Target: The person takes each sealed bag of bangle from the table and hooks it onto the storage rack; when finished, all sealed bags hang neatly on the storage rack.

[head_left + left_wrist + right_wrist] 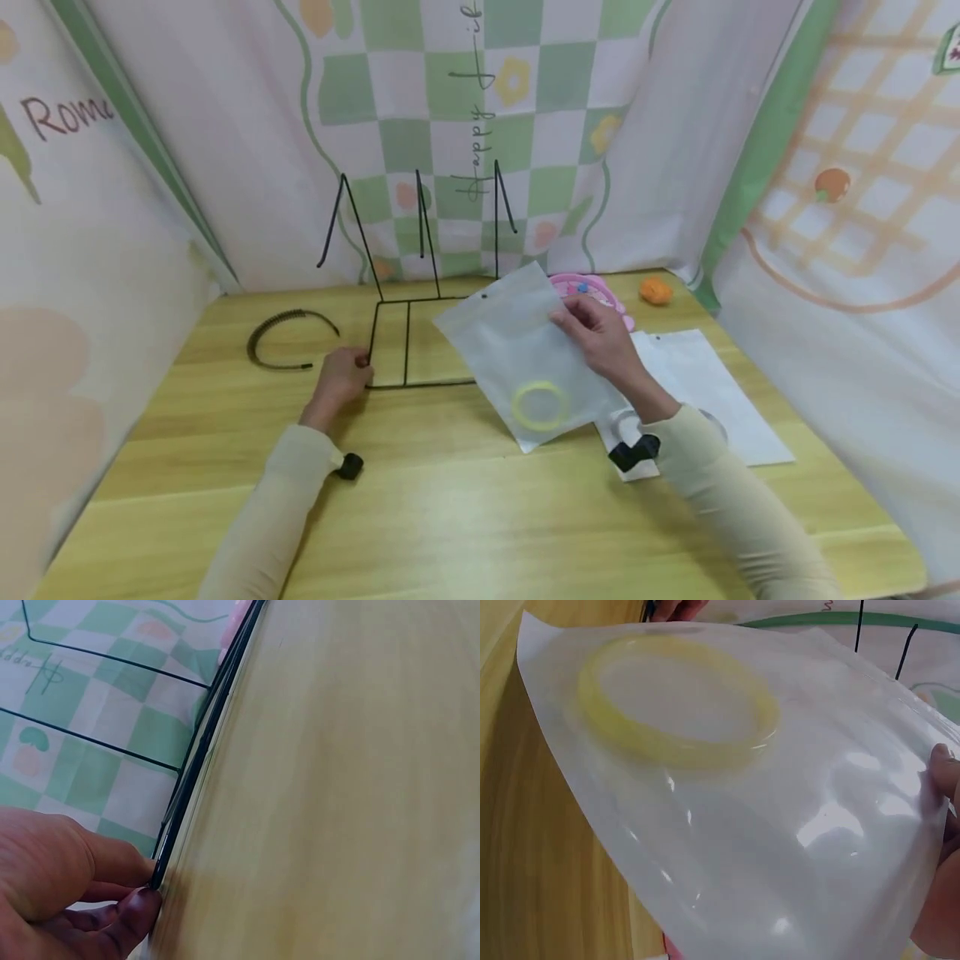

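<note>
A black wire rack (408, 346) with three upright bent hooks lies on the wooden table. My left hand (343, 375) pinches its left front corner; in the left wrist view, thumb and fingers meet around the dark rod (196, 757). My right hand (600, 342) pinches the upper right edge of a frosted plastic bag (495, 342), held tilted in front of the rack's right part and hiding it. Through the bag shows a yellow ring, like a bangle (682, 754), lying near the bag's lower end.
Left of the rack lies a dark, coiled headband (255, 342). Behind the bag sits a pink round object (606, 292), partly hidden, with an orange crumpled item (656, 291) farther right. More white bags (742, 417) lie under my right forearm. Printed curtains (660, 167) surround the table.
</note>
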Demonstrator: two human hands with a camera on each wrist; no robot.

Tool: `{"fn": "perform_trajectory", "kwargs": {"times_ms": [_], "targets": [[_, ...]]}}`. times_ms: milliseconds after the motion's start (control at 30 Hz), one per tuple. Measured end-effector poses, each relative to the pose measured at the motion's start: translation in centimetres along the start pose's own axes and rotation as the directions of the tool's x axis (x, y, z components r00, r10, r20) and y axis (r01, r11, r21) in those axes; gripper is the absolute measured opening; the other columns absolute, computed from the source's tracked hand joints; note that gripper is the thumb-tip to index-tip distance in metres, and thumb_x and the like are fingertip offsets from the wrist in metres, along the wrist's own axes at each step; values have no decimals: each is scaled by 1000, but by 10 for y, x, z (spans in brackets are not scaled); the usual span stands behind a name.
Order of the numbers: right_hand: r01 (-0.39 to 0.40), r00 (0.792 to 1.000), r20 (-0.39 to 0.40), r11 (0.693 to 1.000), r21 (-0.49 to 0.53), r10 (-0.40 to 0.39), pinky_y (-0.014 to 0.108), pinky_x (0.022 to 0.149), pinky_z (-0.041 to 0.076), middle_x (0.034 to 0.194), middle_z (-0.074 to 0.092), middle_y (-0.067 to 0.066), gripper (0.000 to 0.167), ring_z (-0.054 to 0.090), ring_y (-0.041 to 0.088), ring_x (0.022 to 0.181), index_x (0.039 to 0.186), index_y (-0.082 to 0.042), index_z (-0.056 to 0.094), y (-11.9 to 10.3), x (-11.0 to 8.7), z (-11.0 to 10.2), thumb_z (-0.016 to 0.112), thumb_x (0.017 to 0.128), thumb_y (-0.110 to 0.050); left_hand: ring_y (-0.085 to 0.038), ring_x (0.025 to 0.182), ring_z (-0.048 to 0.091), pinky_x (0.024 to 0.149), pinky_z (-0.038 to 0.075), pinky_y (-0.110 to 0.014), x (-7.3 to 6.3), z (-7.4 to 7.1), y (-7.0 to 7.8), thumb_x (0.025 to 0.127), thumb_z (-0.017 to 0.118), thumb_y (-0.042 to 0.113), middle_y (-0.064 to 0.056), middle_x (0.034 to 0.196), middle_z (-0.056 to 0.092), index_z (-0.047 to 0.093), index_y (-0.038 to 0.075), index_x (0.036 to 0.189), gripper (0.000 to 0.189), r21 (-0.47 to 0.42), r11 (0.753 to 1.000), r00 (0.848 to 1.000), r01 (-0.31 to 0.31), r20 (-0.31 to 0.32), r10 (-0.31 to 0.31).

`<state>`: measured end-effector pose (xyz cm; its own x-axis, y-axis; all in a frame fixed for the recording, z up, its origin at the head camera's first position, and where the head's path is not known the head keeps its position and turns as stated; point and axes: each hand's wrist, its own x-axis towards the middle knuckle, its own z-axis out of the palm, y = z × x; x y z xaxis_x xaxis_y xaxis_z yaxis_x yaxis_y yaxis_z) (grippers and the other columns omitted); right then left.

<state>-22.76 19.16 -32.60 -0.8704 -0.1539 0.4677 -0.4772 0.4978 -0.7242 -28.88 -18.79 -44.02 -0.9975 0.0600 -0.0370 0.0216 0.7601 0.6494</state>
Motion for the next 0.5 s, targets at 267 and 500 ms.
{"fn": "perform_trajectory", "kwargs": {"times_ms": [267,500], "targets": [[-20,998,58,990,139,12,22,60,40,78,57,10,15,47,12,69,102,4,64,-1,8,45,57,98,-9,-25,76,58,67,51,-33,-2,8,-3,93,56,6,-21,99,66,62,-9,122,33,-15,999,998,-47,-36,46],[-29,996,89,968,250,7,25,64,41,81,59,6,17,49,16,74,103,-1,64,5,16,84,57,99,-16,-24,60,54,55,48,-37,-1,9,-5,92,57,5,-13,70,60,62,-1,79,15,62,993,991,-101,-79,106]]}}
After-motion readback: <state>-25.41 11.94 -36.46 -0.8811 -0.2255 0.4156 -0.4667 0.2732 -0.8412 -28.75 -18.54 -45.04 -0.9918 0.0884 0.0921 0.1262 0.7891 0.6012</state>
